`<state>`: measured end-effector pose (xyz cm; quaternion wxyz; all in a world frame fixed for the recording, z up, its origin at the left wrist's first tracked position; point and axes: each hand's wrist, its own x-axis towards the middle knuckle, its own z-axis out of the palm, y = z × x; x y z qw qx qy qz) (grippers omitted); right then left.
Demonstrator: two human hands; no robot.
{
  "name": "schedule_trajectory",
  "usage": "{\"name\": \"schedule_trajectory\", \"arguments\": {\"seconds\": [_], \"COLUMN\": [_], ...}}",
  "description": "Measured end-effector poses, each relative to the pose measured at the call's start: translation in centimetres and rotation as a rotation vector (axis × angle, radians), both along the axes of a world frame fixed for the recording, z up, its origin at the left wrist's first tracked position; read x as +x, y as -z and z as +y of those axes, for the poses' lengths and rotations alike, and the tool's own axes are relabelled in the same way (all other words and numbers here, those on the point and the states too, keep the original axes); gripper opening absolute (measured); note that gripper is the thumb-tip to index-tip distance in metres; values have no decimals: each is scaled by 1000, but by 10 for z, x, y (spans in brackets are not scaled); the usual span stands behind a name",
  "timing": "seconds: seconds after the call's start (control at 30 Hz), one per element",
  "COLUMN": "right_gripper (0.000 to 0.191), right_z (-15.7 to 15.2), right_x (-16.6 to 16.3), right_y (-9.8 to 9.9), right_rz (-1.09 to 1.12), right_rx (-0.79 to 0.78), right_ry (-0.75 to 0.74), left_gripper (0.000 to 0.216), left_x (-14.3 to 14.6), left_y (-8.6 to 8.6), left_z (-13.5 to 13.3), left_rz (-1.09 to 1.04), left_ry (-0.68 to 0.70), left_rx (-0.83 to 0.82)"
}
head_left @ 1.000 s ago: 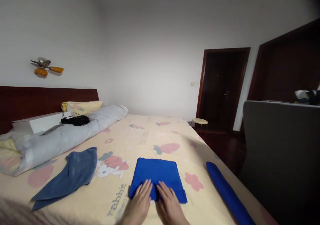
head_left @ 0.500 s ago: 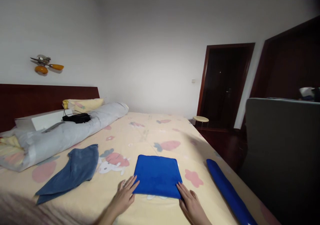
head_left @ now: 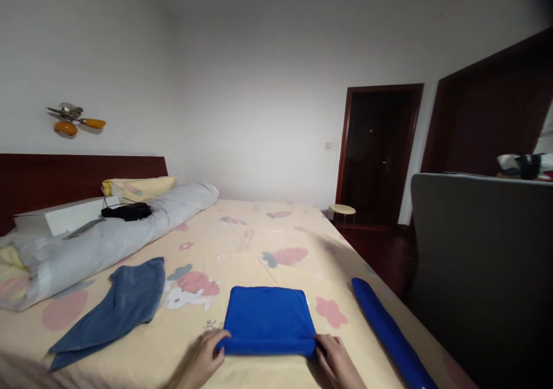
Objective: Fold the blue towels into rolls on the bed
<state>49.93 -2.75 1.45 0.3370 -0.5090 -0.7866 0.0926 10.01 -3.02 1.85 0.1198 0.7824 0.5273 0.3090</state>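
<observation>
A folded bright blue cloth lies flat on the bed in front of me, its near edge turned up into a narrow fold. My left hand grips the left end of that fold, thumb and fingers closed round it. At the right end, my right hand pinches the fold the same way. To the left rests a slate-blue cloth, loosely spread. Along the bed's right edge is a long, narrow blue piece, whose kind I cannot make out.
The bed sheet is pale yellow with printed carrots. A rolled grey quilt, a white box and a black item are near the headboard. A grey chair back and a stool stand right of the bed.
Both hands have gone from lying open on the cloth's sides to gripping its near corners. The near edge is now folded up, so the cloth looks shorter. The view has shifted slightly.
</observation>
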Motion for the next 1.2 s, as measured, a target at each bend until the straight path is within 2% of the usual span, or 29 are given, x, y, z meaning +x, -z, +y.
{"name": "schedule_trajectory", "arguments": {"seconds": [0.1, 0.17, 0.23, 0.33, 0.4, 0.47, 0.57, 0.63, 0.73, 0.87, 1.0, 1.1, 1.2], "right_gripper": [37, 41, 41, 34, 37, 45, 55, 62, 73, 71, 57, 55, 58], "right_z": [3, 12, 23, 36, 39, 37, 29, 24, 21, 19, 12, 10, 11], "right_x": [3, 2, -2, -11, -21, -39, -75, -98, -114, -98, -67, -45, -26], "right_y": [2, 7, 12, 17, 18, 19, 24, 29, 39, 42, 33, 30, 34], "right_rz": [103, 121, 67, -112, -193, -204, -201, -224, -257, -296, -299, -286, -280], "right_rx": [-114, -124, -99, -32, 35, 118, 159, 131, 132, 151, 73, 1, -53], "right_ry": [37, 81, 131, 249, 322, 298, 80, -74, -203, -213, -139, -96, -41], "left_gripper": [36, 37, 37, 36, 42, 50, 64, 74, 85, 83, 72, 69, 69], "left_x": [-1, 1, 4, 10, 21, 38, 75, 97, 113, 97, 64, 43, 29], "left_y": [5, 7, 10, 17, 23, 28, 37, 44, 53, 52, 38, 27, 20], "left_z": [5, 10, 14, 18, 17, 14, 12, 12, 14, 12, 3, -5, -9], "left_rz": [-233, -255, -158, 62, 175, 263, 372, 417, 438, 427, 418, 423, 407], "left_ry": [-58, -116, -218, -387, -455, -392, -68, 84, 109, 105, 24, -23, -10], "left_rx": [-124, -149, -117, 57, 171, 231, 264, 239, 181, 131, 71, 32, -42]}}
